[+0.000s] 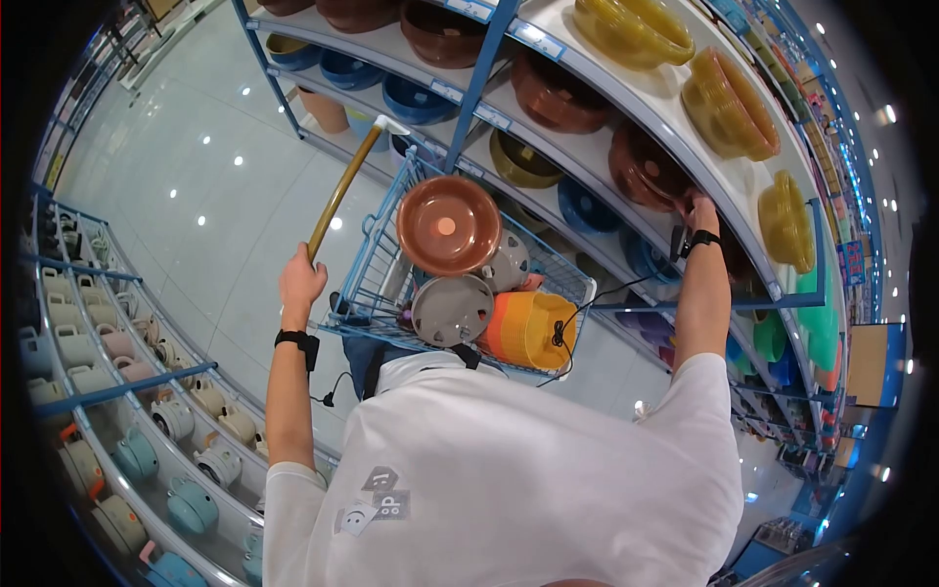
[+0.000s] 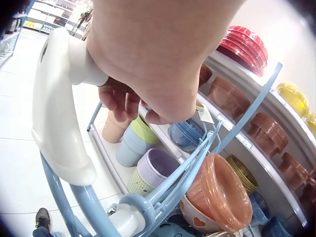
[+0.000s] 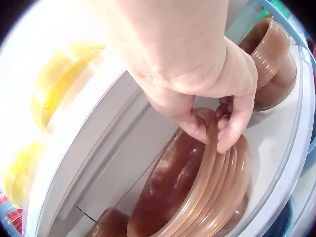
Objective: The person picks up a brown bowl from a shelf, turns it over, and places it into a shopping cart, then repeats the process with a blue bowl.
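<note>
My left hand (image 1: 301, 282) grips the gold-brown handle bar (image 1: 344, 186) of a blue wire shopping cart (image 1: 367, 249). In the left wrist view, its fingers curl round the bar beside a white plastic end piece (image 2: 57, 108). My right hand (image 1: 698, 208) reaches to a shelf. There, in the right wrist view, thumb and fingers pinch the rim of a stack of glossy brown plastic basins (image 3: 222, 182), which sits tilted on its side. Inside the cart, a brown basin (image 1: 421, 210) lies on top of grey round pieces with heart shapes (image 1: 452, 308), next to an orange and yellow container (image 1: 538, 328).
Shelves beside the cart hold yellow basins (image 1: 636, 29), blue basins (image 1: 416, 101) and more brown basins (image 1: 558, 93). A blue shelf post (image 1: 479, 83) stands close to the cart. Opposite, a curved rack carries mugs and pots (image 1: 191, 504). Black cables (image 1: 559, 333) hang over the cart.
</note>
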### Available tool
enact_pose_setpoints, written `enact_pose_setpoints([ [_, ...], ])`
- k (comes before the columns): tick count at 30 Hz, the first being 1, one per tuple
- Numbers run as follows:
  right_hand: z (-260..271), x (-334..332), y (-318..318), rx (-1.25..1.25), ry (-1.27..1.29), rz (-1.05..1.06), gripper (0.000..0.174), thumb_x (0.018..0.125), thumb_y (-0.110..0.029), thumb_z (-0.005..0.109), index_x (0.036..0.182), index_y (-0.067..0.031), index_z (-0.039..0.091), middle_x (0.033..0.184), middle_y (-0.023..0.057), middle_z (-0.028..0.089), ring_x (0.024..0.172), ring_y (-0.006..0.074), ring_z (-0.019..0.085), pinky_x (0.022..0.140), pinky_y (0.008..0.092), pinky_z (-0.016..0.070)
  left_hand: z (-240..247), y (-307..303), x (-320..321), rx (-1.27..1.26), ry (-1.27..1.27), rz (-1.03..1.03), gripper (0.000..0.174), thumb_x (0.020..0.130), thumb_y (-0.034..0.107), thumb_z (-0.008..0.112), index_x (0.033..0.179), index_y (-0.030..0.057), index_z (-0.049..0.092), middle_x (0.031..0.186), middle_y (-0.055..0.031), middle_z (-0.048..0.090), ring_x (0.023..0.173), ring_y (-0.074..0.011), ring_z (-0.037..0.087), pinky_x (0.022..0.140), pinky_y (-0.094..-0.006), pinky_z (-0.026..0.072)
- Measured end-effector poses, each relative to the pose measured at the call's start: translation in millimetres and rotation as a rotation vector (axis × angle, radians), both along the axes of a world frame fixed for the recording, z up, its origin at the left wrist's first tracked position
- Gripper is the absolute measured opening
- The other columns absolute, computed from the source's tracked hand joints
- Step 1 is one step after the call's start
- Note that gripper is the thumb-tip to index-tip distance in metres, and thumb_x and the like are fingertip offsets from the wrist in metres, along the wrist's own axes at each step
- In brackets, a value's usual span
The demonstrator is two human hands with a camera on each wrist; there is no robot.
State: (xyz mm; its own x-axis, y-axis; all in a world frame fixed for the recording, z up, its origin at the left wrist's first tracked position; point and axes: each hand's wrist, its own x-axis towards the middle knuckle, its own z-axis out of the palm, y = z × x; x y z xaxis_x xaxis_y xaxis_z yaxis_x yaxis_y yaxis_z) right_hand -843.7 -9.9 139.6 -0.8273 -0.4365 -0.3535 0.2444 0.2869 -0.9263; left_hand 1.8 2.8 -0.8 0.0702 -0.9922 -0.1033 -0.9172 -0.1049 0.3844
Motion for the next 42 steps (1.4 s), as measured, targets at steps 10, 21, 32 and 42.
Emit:
enact_pose_setpoints([
  [10,14.4,39.2,37.2,-0.253,0.056,0.095,0.012,0.091,-0.005,0.066,0.101,0.0007,0.062,0.094,0.0126,0.065,0.084,0.0263,0.07,0.075,0.0417,0.0668,-0.5,-3.2,1.8,-0.015,-0.008,-0.011,0.035,0.085,0.022,0.067,0.113,0.0071,0.053,0.094,-0.0231,0.071,0.089,-0.0467,0.068,0.076,-0.0553,0.0547],
  [21,9.8,155.3,143.2,-0.234,-0.104,0.293,0.012,0.091,-0.008,0.065,0.094,0.0035,0.064,0.091,0.0131,0.067,0.082,0.0258,0.07,0.077,0.0352,0.0628,-0.1,0.8,2.3,-0.032,-0.001,-0.011,0.035,0.083,0.024,0.067,0.111,0.0076,0.053,0.092,-0.0209,0.071,0.087,-0.0447,0.068,0.074,-0.0548,0.0549],
  [32,-111.6,330.6,161.3,-0.015,-0.315,0.408,0.013,0.091,-0.005,0.063,0.101,0.0016,0.059,0.098,0.012,0.064,0.088,0.0252,0.068,0.077,0.0382,0.0635,-4.2,-2.3,5.0,-0.035,-0.023,-0.033,0.035,0.081,0.022,0.067,0.108,0.0054,0.053,0.088,-0.0229,0.071,0.083,-0.0453,0.069,0.073,-0.0543,0.0557],
  [42,-137.6,382.8,136.5,0.265,-0.333,0.673,0.06,0.091,-0.031,0.073,0.132,0.0043,0.049,0.115,0.019,0.061,0.093,0.03,0.069,0.075,0.042,0.0646,-6.3,-2.4,5.2,-0.001,0.01,-0.037,0.037,0.084,0.022,0.066,0.114,0.0049,0.053,0.095,-0.0241,0.071,0.088,-0.0458,0.068,0.077,-0.0547,0.0552],
])
